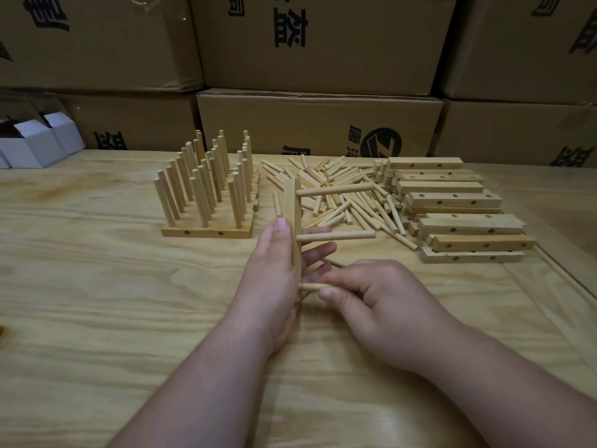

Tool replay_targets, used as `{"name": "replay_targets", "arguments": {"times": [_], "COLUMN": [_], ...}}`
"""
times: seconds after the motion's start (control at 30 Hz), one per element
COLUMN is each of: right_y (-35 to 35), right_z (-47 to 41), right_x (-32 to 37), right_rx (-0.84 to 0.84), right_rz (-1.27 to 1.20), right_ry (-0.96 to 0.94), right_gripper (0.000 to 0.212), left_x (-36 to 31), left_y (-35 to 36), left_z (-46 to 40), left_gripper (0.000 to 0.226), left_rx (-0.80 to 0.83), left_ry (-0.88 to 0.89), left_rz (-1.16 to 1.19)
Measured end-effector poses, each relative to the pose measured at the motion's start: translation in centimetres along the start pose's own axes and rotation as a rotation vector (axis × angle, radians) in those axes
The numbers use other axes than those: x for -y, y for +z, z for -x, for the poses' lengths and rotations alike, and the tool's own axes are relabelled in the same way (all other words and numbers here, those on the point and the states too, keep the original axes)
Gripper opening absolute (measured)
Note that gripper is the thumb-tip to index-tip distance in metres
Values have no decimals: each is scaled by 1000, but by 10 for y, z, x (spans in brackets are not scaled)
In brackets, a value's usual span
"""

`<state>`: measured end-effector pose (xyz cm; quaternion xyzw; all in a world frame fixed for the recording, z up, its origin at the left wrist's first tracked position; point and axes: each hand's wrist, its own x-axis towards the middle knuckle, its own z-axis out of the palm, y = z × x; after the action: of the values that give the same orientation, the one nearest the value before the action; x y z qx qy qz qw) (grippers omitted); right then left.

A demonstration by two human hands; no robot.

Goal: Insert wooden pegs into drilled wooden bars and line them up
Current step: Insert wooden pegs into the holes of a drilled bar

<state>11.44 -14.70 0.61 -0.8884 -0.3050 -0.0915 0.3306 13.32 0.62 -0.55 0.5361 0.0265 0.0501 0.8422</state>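
Head view: the left hand (274,263) grips a drilled bar (293,221) upright; just to its right, the right hand (371,299) pinches a third peg (311,287), lying crosswise, tip at the bar's lowest hole.

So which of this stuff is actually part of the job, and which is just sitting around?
Part of the job:
held bar
peg being inserted
left hand
right hand
loose pegs
drilled bars
finished rows

Just lying about:
cardboard boxes
white boxes
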Motion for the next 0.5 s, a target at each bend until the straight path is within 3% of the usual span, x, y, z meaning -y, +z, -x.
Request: {"name": "replay_targets", "arguments": {"times": [0.2, 0.3, 0.5], "right_y": [-3, -3, -9], "right_z": [-2, -3, -7], "right_x": [4, 7, 7], "right_rx": [35, 42, -67], "right_rz": [-209, -199, -268], "right_ry": [194, 259, 313], "right_gripper": [12, 16, 5], "left_x": [1, 1, -1], "left_y": [-1, -1, 1], "left_z": [2, 2, 2], "left_gripper": [37, 37, 35], "left_rx": [26, 33, 26], "left_ry": [42, 25, -61], "left_rz": [-36, -7, 106]}}
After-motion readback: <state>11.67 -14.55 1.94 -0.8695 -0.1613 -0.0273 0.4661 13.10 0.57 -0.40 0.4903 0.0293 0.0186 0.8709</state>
